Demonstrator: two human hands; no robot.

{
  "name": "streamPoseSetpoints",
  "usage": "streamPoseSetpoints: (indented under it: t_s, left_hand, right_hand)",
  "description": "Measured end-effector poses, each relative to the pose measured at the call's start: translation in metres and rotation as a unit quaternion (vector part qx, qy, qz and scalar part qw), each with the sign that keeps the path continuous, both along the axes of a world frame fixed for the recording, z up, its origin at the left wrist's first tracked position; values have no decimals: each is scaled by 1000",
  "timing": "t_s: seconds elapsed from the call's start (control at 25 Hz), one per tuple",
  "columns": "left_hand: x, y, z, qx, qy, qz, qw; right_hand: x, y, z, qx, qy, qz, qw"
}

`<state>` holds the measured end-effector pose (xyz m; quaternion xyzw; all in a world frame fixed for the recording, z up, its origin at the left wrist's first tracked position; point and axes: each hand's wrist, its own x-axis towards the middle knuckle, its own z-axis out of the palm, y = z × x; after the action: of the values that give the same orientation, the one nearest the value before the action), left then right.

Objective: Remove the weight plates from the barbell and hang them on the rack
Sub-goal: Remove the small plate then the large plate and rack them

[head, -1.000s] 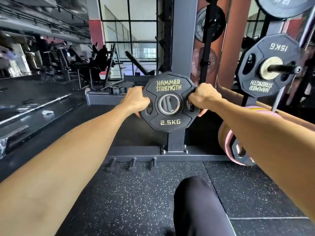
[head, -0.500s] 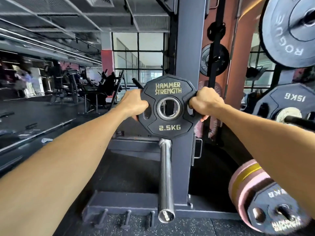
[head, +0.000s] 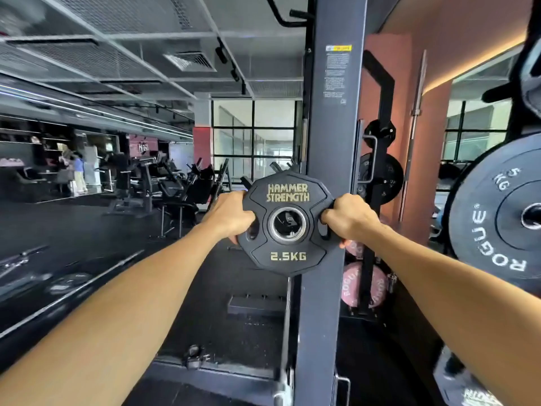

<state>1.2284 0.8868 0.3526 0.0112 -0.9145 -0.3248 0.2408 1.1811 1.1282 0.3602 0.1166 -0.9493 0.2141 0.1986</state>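
A black 2.5 kg Hammer Strength plate (head: pixel 288 256) is held upright in front of the dark rack upright (head: pixel 333 127), at about chest height. My left hand (head: pixel 231 216) grips its left handle slot and my right hand (head: pixel 347 219) grips its right one, fingers curled through. The plate's steel-ringed centre hole faces me with nothing through it. A large black Rogue 5 kg plate (head: pixel 497 218) hangs at the right edge. The barbell is out of view.
Behind the upright stands a second storage post with small black plates (head: pixel 380 177) and pink Rogue plates (head: pixel 364 285) low down. A bar (head: pixel 417 124) leans on the orange wall. Bars and plates lie on the floor at left (head: pixel 67 284). People and gym machines stand far left.
I have raised the 2.5 kg plate with both hands from low by the rack base to chest height, and the view has tilted up. The steel bar end below it has left the view.
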Motion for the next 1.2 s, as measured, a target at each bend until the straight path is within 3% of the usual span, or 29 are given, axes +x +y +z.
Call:
streamPoseSetpoints:
  t_s: [0.12, 0.24, 0.64, 0.8, 1.2]
  left_hand:
    - [3, 6, 83, -29, 14, 10, 999]
    - [5, 11, 131, -50, 26, 6, 998]
    - [3, 80, 162, -79, 36, -47, 995]
    - [-9, 144, 167, -78, 42, -56, 994]
    - [-60, 425, 164, 13, 30, -82, 996]
  right_hand:
    - [0, 1, 82, -28, -9, 23, 999]
    - [6, 9, 127, -50, -17, 38, 998]
    - [15, 84, 148, -73, -5, 33, 997]
    - [2, 148, 153, -86, -18, 34, 996]
    - [-51, 428, 174, -41, -25, 36, 998]
